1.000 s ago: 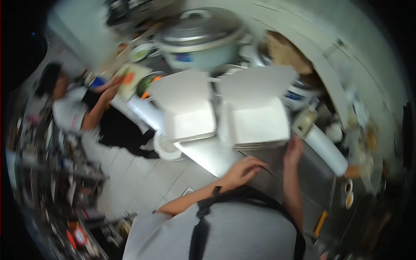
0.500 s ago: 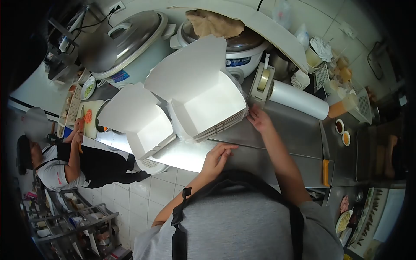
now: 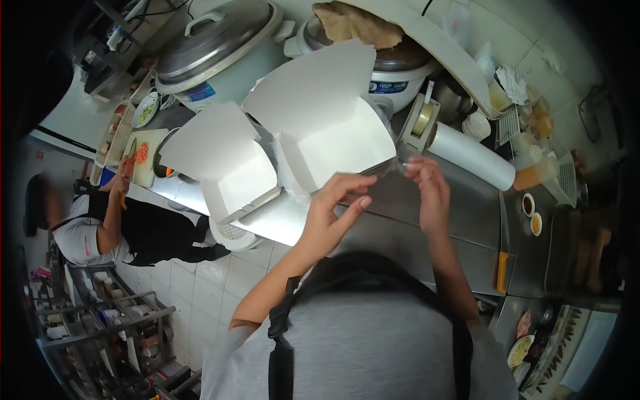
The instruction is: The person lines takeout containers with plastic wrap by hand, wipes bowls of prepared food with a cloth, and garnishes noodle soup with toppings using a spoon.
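Observation:
A stack of large white paper food boxes (image 3: pixel 333 143), the top one with its lid raised, stands on the steel counter with clear plastic (image 3: pixel 287 177) around it. To its left is a smaller stack of white paper boxes (image 3: pixel 243 183), also open on top. My left hand (image 3: pixel 327 212) is at the near edge of the large stack, thumb and fingers apart, with nothing seen in it. My right hand (image 3: pixel 430 193) is just right of that stack. Its fingers are curled together, and a shiny bit of clear plastic shows at the fingertips.
Two big rice cookers (image 3: pixel 220 53) stand behind the boxes. A tape dispenser (image 3: pixel 420 120) and a white plastic roll (image 3: pixel 470 155) lie to the right. A yellow-handled knife (image 3: pixel 502 272) rests near the counter edge. On the left, a co-worker (image 3: pixel 100 227) cuts orange food on a board (image 3: pixel 148 157).
My left hand has moved up to the large stack's near edge, and its thumb has spread. My right hand has lifted off the stack's right corner, fingers now curled.

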